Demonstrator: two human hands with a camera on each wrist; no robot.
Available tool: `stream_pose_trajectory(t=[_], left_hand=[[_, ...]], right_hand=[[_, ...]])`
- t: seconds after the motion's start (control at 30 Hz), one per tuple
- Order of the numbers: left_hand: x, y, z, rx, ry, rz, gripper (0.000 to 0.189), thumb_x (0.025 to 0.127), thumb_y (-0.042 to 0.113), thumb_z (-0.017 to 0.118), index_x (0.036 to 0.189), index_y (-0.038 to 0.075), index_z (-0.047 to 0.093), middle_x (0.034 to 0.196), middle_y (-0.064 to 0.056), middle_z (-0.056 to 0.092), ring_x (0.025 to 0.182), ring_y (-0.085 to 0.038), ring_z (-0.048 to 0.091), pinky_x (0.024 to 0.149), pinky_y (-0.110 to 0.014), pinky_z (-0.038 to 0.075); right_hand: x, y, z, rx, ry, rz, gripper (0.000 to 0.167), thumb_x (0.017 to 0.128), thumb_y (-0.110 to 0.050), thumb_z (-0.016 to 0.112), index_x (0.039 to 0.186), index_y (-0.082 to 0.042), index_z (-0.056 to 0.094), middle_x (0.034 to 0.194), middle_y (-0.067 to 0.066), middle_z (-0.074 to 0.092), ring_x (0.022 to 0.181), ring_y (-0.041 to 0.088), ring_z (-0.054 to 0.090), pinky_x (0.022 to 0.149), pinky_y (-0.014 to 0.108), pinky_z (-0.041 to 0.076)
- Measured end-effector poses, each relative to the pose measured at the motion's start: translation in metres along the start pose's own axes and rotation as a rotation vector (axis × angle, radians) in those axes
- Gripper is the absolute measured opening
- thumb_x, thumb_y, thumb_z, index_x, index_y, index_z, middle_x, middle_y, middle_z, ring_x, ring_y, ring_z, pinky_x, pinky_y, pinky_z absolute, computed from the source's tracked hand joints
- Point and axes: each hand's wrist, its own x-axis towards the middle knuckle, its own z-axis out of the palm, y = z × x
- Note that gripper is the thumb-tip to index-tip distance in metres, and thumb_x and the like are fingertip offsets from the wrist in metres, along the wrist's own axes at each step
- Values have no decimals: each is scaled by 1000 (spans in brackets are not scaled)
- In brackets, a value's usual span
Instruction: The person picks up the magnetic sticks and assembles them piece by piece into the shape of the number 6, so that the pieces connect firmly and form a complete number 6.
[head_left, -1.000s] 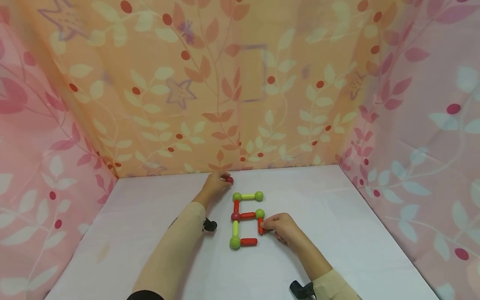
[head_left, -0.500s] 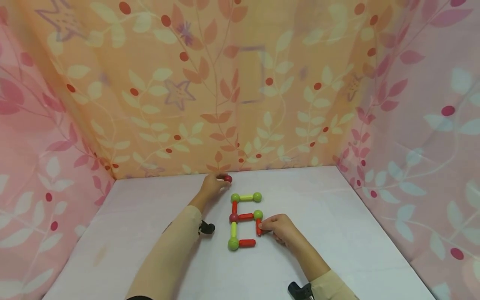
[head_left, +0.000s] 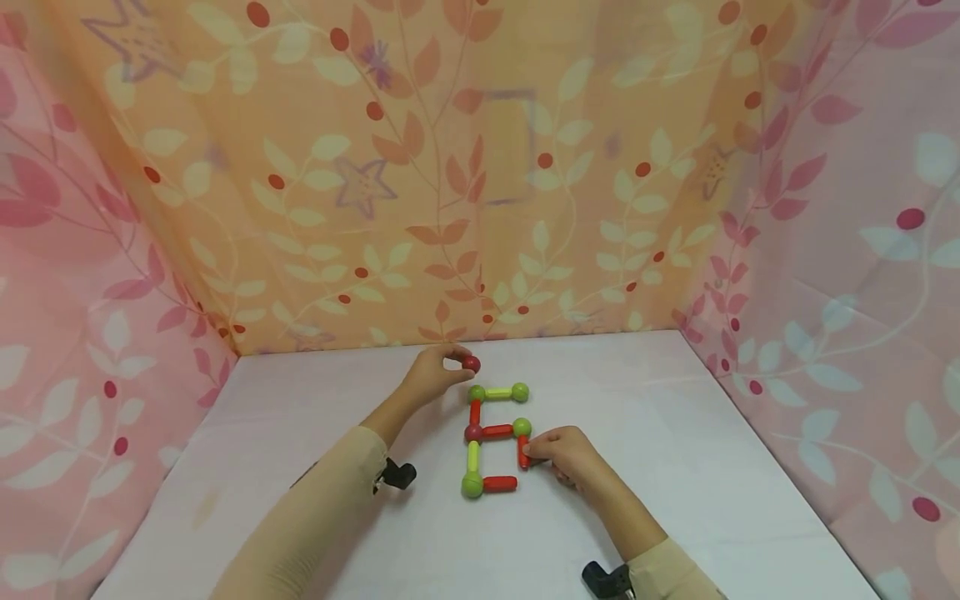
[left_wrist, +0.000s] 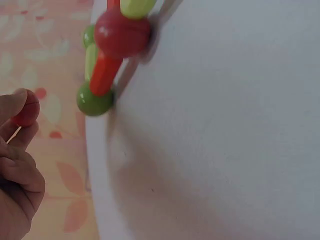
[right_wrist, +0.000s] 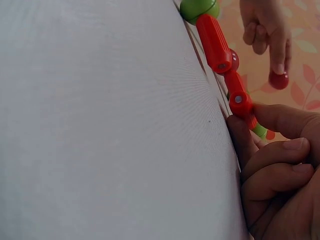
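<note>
My left hand pinches a red ball between thumb and fingertips, beyond the top left corner of a stick-and-ball figure. In the left wrist view that ball appears at the left edge, apart from the figure. Fingers of my right hand pinch a short red stick running down from a green ball. The right wrist view shows the held stick end-on between thumb and finger. The figure has a red ball at its left middle and a loose-ended red stick at the bottom.
A yellow-green stick joins two green balls along the figure's far side. The white table is walled by floral cloth at the back and both sides. Black wrist cameras stick out from both sleeves.
My left hand has shifted to the right with the red ball, closer to the figure's far left corner. My right hand keeps its grip on the red stick in the same place.
</note>
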Motion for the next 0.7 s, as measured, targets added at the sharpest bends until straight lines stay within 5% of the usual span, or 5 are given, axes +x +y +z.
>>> stream_pose_trajectory(t=[0.3, 0.7], left_hand=[[-31, 27, 4, -17, -147, 53, 34, 73, 47, 72, 103, 37, 60, 103, 16, 59, 103, -12, 49, 82, -38, 45], [-59, 30, 19, -36, -218, 12, 36, 70, 51, 73, 101, 40, 61, 102, 16, 59, 102, -23, 51, 71, -32, 46]], right_hand=[[-3, -3, -2, -9, 1, 0, 25, 73, -35, 74, 87, -13, 72, 82, 4, 65, 36, 10, 33, 35, 22, 26], [-4, -4, -2, -5, -5, 9, 26, 74, -35, 74, 87, -12, 72, 83, 4, 66, 36, 11, 34, 35, 22, 26]])
